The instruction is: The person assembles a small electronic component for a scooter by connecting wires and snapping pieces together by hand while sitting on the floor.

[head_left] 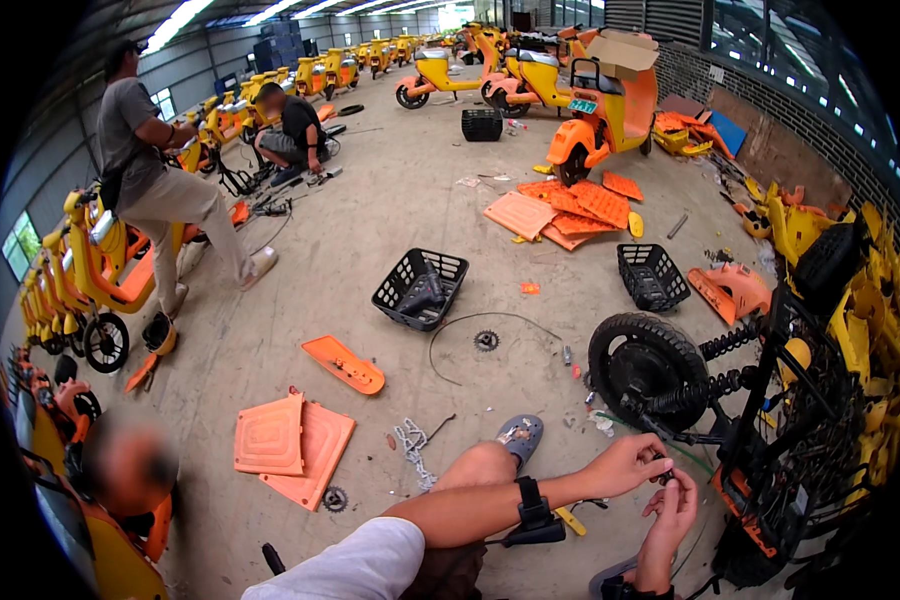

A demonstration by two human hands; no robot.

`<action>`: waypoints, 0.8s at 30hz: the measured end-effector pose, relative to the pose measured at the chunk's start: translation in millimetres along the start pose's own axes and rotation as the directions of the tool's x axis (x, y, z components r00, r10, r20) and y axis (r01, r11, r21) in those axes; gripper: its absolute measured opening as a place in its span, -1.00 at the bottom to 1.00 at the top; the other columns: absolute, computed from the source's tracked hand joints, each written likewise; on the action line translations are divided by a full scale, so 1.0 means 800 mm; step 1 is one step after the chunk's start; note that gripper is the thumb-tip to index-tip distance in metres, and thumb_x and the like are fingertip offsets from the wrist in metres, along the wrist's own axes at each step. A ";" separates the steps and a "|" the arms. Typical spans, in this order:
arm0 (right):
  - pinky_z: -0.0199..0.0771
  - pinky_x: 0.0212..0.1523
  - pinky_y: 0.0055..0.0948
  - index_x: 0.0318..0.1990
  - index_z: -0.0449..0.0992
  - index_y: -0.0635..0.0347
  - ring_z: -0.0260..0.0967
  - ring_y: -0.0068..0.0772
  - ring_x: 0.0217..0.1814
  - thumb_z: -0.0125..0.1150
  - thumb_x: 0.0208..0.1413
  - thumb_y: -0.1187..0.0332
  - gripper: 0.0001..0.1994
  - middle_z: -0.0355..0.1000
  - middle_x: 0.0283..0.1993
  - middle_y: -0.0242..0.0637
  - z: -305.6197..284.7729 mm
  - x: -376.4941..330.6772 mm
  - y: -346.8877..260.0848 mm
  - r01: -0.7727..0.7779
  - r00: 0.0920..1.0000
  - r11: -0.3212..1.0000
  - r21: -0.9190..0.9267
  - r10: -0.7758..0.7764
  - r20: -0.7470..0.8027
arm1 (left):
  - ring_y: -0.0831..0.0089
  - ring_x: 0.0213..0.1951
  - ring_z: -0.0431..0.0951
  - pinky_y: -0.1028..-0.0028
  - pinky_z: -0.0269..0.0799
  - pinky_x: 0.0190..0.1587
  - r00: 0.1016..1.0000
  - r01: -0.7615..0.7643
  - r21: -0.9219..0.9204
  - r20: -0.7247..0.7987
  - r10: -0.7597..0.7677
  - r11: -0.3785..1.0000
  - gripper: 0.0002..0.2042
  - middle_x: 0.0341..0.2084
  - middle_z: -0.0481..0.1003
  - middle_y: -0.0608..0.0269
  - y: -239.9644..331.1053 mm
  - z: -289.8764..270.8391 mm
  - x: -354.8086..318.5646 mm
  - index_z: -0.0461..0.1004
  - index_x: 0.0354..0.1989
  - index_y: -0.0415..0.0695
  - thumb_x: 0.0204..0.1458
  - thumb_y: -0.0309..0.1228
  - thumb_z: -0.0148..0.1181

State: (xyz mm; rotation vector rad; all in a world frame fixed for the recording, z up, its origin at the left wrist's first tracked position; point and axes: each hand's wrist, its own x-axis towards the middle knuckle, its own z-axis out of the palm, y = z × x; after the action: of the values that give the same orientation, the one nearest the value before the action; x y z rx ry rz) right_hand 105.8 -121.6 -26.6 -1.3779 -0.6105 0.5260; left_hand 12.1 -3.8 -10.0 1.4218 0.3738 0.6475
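Observation:
My left hand [622,466] and my right hand [674,512] meet at the lower right, both pinching a small black part [664,475]. Fingers cover most of it, so its kind cannot be made out. Just beyond my hands lies a stripped scooter frame [770,440] on its side. Its rear wheel [648,368] has a black tyre, and coil shock absorbers [710,388] join it to the frame. A yellow-handled tool [571,520] rests on the floor beside my left forearm.
Black baskets [420,290] [652,277] stand ahead, the left one holding a dark power tool [428,288]. Orange panels [305,450] and a sprocket [486,341] lie about. Yellow scrap [865,330] is heaped right. One person [145,150] stands at left; another [292,130] squats beyond.

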 end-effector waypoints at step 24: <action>0.20 -0.65 -0.63 -0.02 0.34 0.28 0.15 -0.61 -0.68 -0.15 0.32 0.23 -0.70 0.37 -0.40 -0.30 -0.001 -0.004 -0.019 -0.260 0.965 0.943 0.209 0.248 0.085 | 0.59 -0.64 0.41 0.50 0.27 -0.58 0.999 -0.037 -0.003 0.015 0.038 0.999 -0.73 -0.72 0.44 0.22 -0.013 0.009 -0.003 0.37 -0.37 -0.30 0.11 -0.29 0.17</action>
State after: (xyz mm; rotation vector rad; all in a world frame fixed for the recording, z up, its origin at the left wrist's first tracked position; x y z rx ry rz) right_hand 103.5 -126.1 -11.6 -1.2408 -0.4073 0.8191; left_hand 16.8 -11.1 -19.4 1.4334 0.3352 0.6672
